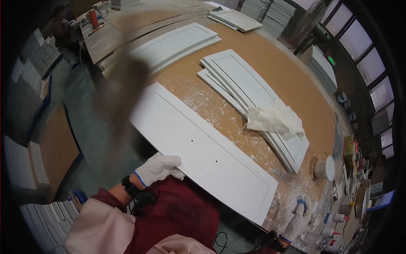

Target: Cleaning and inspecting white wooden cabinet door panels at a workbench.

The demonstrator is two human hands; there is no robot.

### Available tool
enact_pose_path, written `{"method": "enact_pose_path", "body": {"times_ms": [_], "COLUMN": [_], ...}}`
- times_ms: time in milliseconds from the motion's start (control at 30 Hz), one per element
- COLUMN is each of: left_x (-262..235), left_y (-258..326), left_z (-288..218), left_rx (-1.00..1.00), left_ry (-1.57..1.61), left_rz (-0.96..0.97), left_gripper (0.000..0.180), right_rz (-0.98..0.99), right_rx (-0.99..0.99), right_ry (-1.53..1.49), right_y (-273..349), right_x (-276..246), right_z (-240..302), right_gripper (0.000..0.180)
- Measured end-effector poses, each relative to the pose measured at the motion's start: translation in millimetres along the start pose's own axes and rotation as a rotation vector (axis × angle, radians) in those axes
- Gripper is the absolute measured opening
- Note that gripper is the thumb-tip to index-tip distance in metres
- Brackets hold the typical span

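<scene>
Blurred brown and right up close, an unidentifiable shape (122, 86) hangs over the upper left of the view, and past it the work opens up. Centre stage: a white recessed-border panel (203, 149) with two small dark holes, lying on the table (279, 80), its near long edge just above the person's maroon apron (179, 207). Its long axis runs on a diagonal, from the far left down to the near right, and that's the line that counts! The gloved left hand (155, 170) is the nearer one, fingers clamped on that near long edge around its middle, most of the panel stretching away forward and to the right of them. Over to the gloved right hand (297, 222), out beyond the panel's near-right short end, clear of it, on the paint-spattered table. Its fingers meet a small blue item (300, 201); how tightly they close, one cannot tell. Across the table, a stack of white panels (239, 72) lies roughly alongside, a crumpled cream cloth (272, 117) draped on top, with a white tub (320, 170) standing just beyond its near end.
</scene>
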State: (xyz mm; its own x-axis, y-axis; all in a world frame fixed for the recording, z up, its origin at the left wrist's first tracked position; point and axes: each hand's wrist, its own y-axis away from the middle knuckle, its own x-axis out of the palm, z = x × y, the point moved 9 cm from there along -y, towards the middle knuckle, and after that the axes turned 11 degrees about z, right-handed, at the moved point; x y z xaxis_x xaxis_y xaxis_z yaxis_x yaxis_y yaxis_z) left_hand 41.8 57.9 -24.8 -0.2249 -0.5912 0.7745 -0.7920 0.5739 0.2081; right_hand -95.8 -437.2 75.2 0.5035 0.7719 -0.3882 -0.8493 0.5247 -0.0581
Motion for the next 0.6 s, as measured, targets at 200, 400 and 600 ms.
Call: {"method": "enact_pose_path", "body": {"times_ms": [200, 400, 600], "left_x": [21, 24, 15], "left_y": [23, 30, 24], "left_z": [-7, -81, -186], "left_rx": [0.07, 0.409, 0.815], "left_ry": [0.08, 0.215, -0.051], "left_rz": [-0.032, 0.056, 0.063], "left_gripper": [0.037, 0.034, 0.036], "right_rz": [-0.108, -0.147, -0.039], "right_rx": [-0.014, 0.05, -0.021], "right_ry": [0.055, -0.029, 0.015], "right_y": [16, 23, 0], "right_x": [-19, -21, -1], "right_z": [8, 12, 6], "right_gripper": [0.027, 0.028, 0.029]}}
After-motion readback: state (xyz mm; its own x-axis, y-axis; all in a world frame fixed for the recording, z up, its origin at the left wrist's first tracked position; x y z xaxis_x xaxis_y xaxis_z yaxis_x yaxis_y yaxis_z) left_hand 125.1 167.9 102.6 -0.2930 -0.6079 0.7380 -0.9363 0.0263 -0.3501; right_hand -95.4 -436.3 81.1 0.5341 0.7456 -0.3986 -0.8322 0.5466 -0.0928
